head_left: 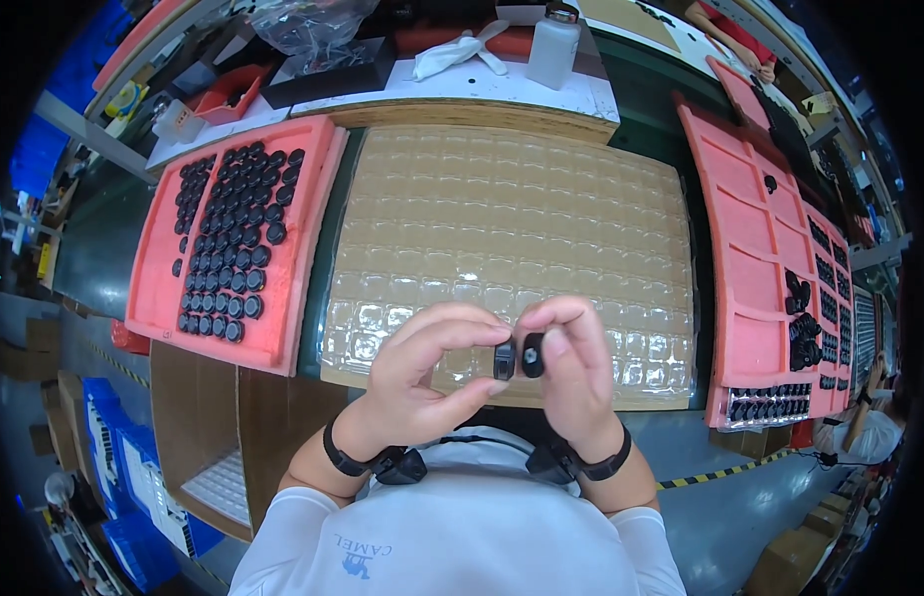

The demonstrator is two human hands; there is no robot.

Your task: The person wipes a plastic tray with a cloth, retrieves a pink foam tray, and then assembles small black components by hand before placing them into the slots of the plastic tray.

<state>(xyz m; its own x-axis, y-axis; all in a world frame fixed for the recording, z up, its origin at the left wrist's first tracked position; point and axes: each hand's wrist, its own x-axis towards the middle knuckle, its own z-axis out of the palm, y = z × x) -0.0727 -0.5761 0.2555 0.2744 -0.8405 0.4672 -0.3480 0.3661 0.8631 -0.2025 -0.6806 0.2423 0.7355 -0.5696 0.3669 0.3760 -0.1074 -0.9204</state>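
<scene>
In the head view, the person's left hand (419, 366) pinches a black ribbed cap-like piece (505, 361) between thumb and fingers, its edge turned upward. The right hand (578, 375) grips a rounded black part (533, 356), with a pale spot at its middle, between thumb and curled fingers. The two pieces stand just beside each other, seemingly a narrow gap apart, above the near edge of a clear blister sheet (512, 214) with moulded pockets.

The step in hand looks like bringing these two pieces together, or checking one against the other; which of these, I cannot tell. The next move would call for squaring their facing sides while both pinches stay firm, fingertips clear of the gap.

To the left, a pink foam tray (154, 288) carries many round black pieces (227, 248). To the right, another pink tray (737, 333) has compartments, with dark parts (804, 343) clustered toward its near end. A white bottle (554, 52) stands at the far side.
</scene>
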